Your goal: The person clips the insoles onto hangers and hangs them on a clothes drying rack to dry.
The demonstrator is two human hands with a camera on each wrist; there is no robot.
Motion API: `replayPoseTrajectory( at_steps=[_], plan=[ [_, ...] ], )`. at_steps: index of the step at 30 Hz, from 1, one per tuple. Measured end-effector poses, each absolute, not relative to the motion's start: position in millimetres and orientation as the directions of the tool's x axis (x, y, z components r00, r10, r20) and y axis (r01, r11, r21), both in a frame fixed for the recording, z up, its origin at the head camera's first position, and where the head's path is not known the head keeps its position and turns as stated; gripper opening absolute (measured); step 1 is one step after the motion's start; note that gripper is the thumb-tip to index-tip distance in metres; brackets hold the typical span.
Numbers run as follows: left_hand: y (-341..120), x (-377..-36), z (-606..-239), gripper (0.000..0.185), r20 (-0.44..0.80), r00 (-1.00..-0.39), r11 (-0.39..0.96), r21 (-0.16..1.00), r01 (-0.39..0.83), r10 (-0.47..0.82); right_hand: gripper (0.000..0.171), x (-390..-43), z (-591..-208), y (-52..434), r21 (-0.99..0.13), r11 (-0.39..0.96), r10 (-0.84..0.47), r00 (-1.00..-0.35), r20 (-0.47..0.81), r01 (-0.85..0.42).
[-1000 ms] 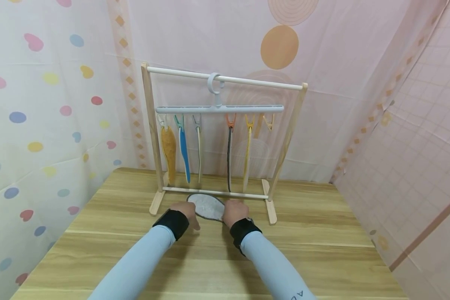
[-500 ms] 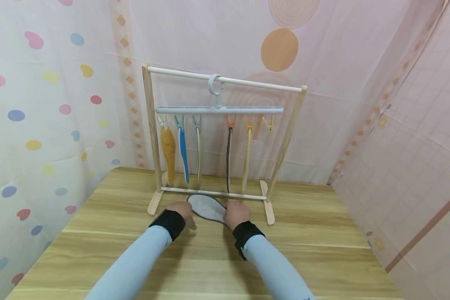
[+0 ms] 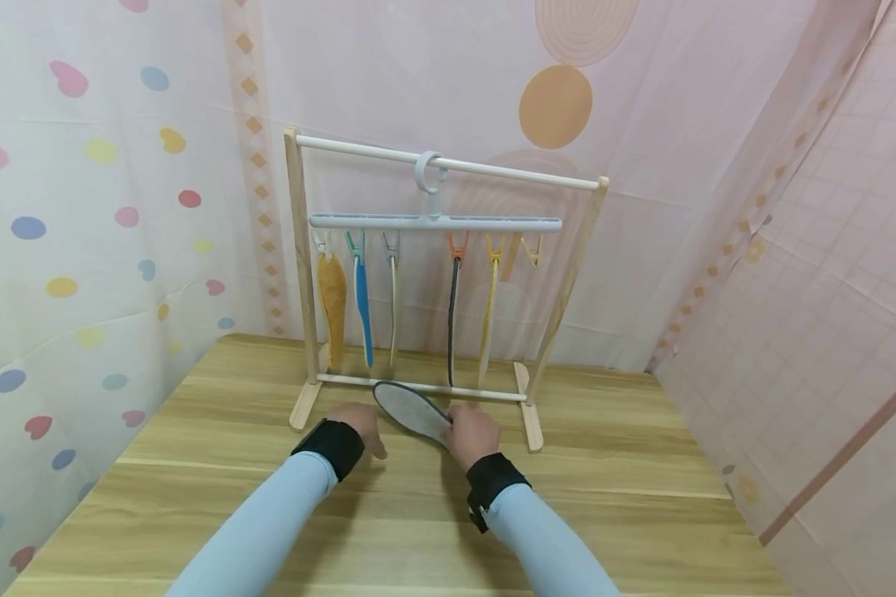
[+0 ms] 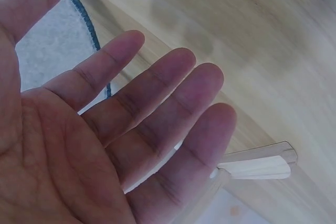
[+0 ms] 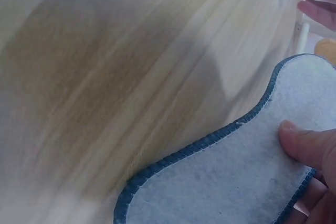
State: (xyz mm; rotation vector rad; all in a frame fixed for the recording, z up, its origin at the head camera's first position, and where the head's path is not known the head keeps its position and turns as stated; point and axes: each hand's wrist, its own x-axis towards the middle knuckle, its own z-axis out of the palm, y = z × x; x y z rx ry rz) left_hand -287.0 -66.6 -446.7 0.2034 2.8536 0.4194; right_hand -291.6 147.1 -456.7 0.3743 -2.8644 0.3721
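My right hand (image 3: 475, 434) pinches a grey felt insole (image 3: 409, 408) with a dark stitched edge. In the right wrist view the thumb lies across the pale face of the insole (image 5: 226, 182), with fingers behind its far edge. The insole is tilted, one rounded end pointing up and left toward the rack's lower bar. My left hand (image 3: 357, 421) is just left of the insole, fingers spread and holding nothing. In the left wrist view the open palm (image 4: 63, 150) faces the camera, with part of the insole (image 4: 50, 51) showing behind the thumb and little finger.
A wooden rack (image 3: 302, 257) with white bars stands behind my hands on the wood-grain table (image 3: 612, 497). From it hangs a light blue hanger (image 3: 433, 222). Its clips hold several insoles, including an orange one (image 3: 332, 303) and a blue one (image 3: 363, 315); the rightmost clip (image 3: 533, 250) holds nothing.
The insole has gone from lying nearly flat to tilted, lifted by my right hand, which shifted slightly right and nearer. My left hand has drawn a little left, away from it.
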Motion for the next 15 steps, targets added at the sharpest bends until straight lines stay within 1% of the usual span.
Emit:
replayPoseTrajectory(
  at_steps=[5,8,15],
  plan=[
    [-66.3,-288.3,-445.6,0.042,-0.229,-0.958,0.941,0.324,0.092,0.173,0.008,-284.5,-453.0,148.6,-0.268,0.919,-0.210,-0.935,0.286,-0.289],
    [-65.7,-289.2,-445.7,0.042,-0.230,-0.958,0.940,0.331,0.086,0.168,0.008,-280.6,-452.6,148.9,-0.285,0.913,-0.198,-0.926,0.321,-0.293],
    [-67.7,-289.4,-449.9,0.044,-0.243,-0.956,0.941,0.329,0.076,0.162,0.015,-273.8,-450.3,146.1,-0.318,0.900,-0.166,-0.909,0.383,-0.298]
  ],
)
